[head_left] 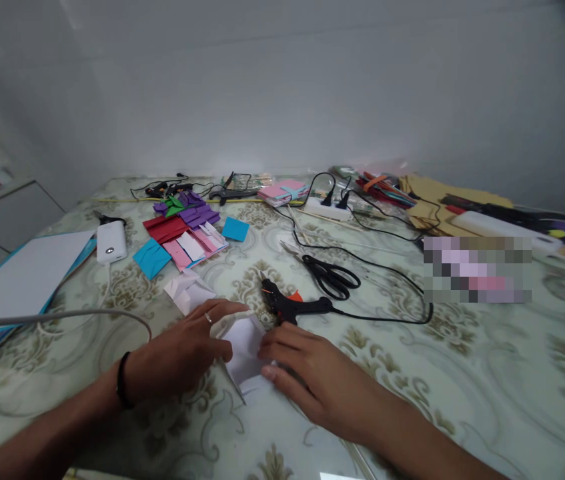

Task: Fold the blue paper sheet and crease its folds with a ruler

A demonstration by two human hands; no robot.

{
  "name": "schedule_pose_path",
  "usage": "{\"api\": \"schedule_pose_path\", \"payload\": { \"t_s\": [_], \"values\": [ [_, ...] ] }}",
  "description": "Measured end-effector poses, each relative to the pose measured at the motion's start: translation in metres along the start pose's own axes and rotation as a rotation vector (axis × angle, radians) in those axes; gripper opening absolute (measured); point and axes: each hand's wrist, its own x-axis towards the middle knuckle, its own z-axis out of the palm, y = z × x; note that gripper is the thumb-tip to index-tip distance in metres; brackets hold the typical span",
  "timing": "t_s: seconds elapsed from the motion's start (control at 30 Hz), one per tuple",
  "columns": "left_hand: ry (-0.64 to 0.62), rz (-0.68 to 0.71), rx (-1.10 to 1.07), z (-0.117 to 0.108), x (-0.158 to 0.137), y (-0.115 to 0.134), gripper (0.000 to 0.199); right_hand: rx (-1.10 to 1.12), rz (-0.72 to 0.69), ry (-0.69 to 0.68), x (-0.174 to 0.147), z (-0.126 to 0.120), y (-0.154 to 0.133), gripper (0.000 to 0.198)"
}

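Note:
A partly folded piece of white paper [245,347] lies on the table in front of me, its sides raised. My left hand [182,347], with a ring and a black wristband, grips the left side between thumb and fingers. On the right side, the bent fingers of my right hand [307,373] press together against the paper; some fingertips are hidden. Just beyond stands a black hot glue gun [287,303] with an orange trigger. Another folded white paper piece [189,291] rests past my left hand. Black-handled scissors [332,273] lie behind the glue gun.
Folded coloured paper pieces [182,233] are heaped at back left. A white power bank [111,241] sits beside paper sheets [27,273]. Plugs fill a power strip [327,209], and a black cord curves rightward to the glue gun. Brown paper [427,207] lies at back right.

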Motion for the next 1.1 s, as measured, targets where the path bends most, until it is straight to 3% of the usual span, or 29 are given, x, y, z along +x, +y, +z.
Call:
{"api": "schedule_pose_path", "payload": {
  "t_s": [0.33, 0.53, 0.7, 0.97, 1.1],
  "values": [
    [-0.037, -0.206, -0.072, 0.006, -0.011, -0.006, 0.032, 0.122, 0.082, 0.060, -0.001, 0.003, 0.003, 0.028],
    [-0.094, -0.314, -0.222, 0.005, -0.014, -0.012, 0.052, 0.163, 0.031, 0.145, -0.002, 0.006, 0.010, 0.042],
    [-0.043, -0.396, -0.283, 0.003, -0.014, -0.008, 0.049, 0.157, 0.030, 0.220, 0.002, 0.008, 0.013, 0.035],
    [0.112, -0.341, -0.362, 0.011, -0.013, -0.012, 0.047, 0.066, -0.019, 0.302, 0.003, 0.008, 0.019, 0.040],
    [0.107, -0.310, -0.391, 0.007, -0.012, -0.009, 0.043, 0.046, -0.035, 0.297, 0.002, 0.004, 0.019, 0.042]
  ]
}}
